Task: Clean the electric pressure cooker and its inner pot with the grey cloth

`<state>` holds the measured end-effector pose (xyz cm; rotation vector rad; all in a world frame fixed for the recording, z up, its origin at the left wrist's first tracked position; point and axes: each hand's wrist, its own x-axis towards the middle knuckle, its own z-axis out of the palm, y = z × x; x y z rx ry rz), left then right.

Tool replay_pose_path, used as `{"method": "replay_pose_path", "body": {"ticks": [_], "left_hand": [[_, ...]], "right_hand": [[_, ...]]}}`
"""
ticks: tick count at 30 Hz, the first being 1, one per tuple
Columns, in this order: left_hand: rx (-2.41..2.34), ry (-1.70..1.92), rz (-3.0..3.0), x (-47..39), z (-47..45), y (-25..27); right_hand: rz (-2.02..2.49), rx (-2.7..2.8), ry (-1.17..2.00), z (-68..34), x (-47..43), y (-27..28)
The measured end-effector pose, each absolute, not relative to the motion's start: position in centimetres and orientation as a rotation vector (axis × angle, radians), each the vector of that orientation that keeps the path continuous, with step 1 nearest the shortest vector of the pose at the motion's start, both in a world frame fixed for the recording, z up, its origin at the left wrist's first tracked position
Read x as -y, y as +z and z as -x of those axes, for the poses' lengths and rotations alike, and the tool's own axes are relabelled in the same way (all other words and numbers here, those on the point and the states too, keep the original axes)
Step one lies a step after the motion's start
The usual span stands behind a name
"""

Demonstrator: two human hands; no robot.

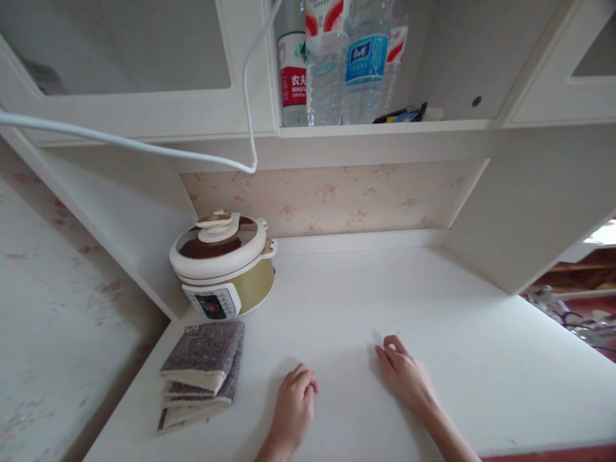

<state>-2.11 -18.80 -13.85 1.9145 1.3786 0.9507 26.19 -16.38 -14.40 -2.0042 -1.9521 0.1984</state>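
Note:
My left hand [294, 403] rests on the white countertop [346, 301] with its fingers curled in and nothing visible in them. To the right of it, my right hand [403, 375] lies on the same surface, its fingers loosely curled in and no object showing between them. A folded grey cloth [206, 353] with a pale underside lies left of my left hand, apart from it. Behind the cloth stands a white and olive-gold electric cooker [250, 285] with its lid on and a control panel at the front.
Overhead, a cabinet shelf [385, 130] holds several plastic bottles [327, 83] and some small dark items [407, 115]. A white cable [192, 154] hangs across the upper left. Side panels [534, 199] bound the counter, and cluttered objects [572, 321] show beyond its right edge.

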Motion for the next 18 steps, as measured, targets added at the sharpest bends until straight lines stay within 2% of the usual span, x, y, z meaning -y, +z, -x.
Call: {"method": "replay_pose_path", "body": {"ticks": [8, 14, 18], "left_hand": [[-1.464, 1.089, -1.765, 19.0, 2.4, -14.0], [-1.577, 1.122, -2.148, 18.8, 2.5, -15.2], [-1.675, 0.932, -2.411, 19.0, 1.8, -15.4]], "right_hand": [[1.582, 2.07, -0.235, -27.0, 17.1, -16.4], [1.555, 2.088, -0.229, -27.3, 16.9, -16.8], [1.677, 2.083, -0.149, -26.9, 16.5, -16.6]]}}
